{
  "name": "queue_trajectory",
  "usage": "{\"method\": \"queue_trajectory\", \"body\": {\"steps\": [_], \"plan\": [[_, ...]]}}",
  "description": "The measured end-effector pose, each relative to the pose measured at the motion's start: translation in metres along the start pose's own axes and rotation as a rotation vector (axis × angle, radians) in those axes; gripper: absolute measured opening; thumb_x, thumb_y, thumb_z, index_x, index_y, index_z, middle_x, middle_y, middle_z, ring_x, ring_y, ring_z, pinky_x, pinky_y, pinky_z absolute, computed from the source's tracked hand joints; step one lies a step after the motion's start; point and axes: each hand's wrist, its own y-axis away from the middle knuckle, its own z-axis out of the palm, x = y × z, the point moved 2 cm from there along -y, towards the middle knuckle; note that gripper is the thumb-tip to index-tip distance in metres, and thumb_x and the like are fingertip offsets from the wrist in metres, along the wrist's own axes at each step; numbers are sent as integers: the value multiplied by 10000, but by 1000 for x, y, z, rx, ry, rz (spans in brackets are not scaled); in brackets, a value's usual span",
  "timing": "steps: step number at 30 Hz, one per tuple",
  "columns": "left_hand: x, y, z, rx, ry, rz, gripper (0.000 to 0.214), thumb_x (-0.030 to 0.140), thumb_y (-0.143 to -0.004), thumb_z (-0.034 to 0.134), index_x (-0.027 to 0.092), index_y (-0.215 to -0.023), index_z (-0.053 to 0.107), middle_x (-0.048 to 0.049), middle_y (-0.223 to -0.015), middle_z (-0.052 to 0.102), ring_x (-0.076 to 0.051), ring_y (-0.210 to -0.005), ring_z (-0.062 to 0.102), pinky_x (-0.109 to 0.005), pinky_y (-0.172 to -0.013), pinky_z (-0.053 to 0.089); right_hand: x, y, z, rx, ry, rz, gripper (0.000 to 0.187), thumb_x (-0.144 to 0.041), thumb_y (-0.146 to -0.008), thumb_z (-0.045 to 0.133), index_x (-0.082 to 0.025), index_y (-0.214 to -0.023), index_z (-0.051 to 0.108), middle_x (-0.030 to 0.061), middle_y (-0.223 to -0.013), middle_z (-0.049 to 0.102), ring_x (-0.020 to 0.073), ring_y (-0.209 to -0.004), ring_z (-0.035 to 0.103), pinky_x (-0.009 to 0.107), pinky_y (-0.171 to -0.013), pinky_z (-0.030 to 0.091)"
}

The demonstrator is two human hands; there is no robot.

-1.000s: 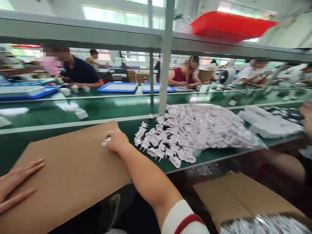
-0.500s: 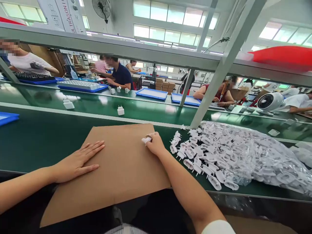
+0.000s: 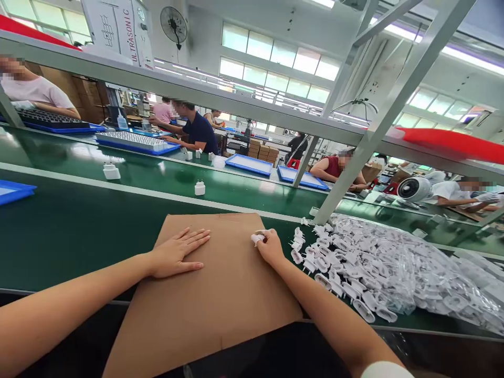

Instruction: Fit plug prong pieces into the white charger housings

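A sheet of brown cardboard (image 3: 220,310) lies at the front edge of the green bench, its near end reaching past the edge. My left hand (image 3: 179,255) rests flat on its left part, fingers stretched out, holding nothing. Near the sheet's far right corner, my right hand (image 3: 271,248) is closed in a pinch. A small white piece (image 3: 258,238) shows at its fingertips; its kind is unclear. Just right of that hand, many white plastic plug housings (image 3: 334,273) with pins lie loose, spilling from a clear plastic bag (image 3: 409,262).
Beyond a pale strip, white plug adapters (image 3: 200,188) stand on the green surface (image 3: 157,176). A slanted metal post (image 3: 354,173) rises behind the pile. Blue trays (image 3: 249,164) line the far side, where several people work. Another blue tray (image 3: 16,192) sits at left.
My left hand has slid right, further in over the cardboard. The sheet and my right hand appear slightly further right, while the camera view has also shifted. The right hand's pinch stays closed.
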Motion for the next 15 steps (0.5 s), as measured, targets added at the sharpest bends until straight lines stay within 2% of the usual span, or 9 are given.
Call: {"method": "queue_trajectory", "body": {"steps": [3,6,8,10,12,15], "plan": [[-1,-6,1,30,7,-4,769,656,-954,484,330,-1610,249,-19,-1667,249,-252,-1555,213,-461,-1276,-15,-4,-4,4,-5,-20,17,282,-314,-762,645,-167,-968,768,67,-934,571,183,-756,580,333,-736,530],[3,-25,-5,109,-20,-64,728,694,-921,499,255,-1502,498,-80,-1561,467,-293,-1462,388,-445,-1248,175,-11,-5,11,-11,-50,-6,290,-355,-780,647,-180,-979,765,65,-956,575,183,-775,579,331,-747,529],[12,-48,-11,109,-40,-105,671,710,-914,484,203,-1314,665,-127,-1366,625,-322,-1297,536,-441,-1143,339,-14,-3,16,-17,-63,-34,268,-403,-825,620,-180,-875,760,66,-929,569,196,-818,584,351,-803,523],[27,-77,-15,126,-8,-113,630,698,-935,446,182,-1165,725,-139,-1205,684,-323,-1163,596,-436,-1046,406,-14,-1,20,-20,-69,-63,288,-404,-872,570,-185,-808,746,69,-917,561,208,-882,588,370,-875,508],[43,-108,-14,182,103,-85,590,661,-966,413,186,-1113,729,-127,-1164,696,-309,-1132,602,-421,-1013,417,-12,2,22,-31,-82,-91,273,-356,-896,532,-193,-879,750,74,-965,557,203,-911,589,369,-889,508],[62,-146,0,282,367,-47,546,607,-1004,374,186,-1114,704,-107,-1154,696,-267,-1094,608,-372,-950,453,-4,4,21,-27,-125,-104,291,-256,-855,553,-202,-1091,714,66,-996,546,176,-814,578,331,-759,536]]}}
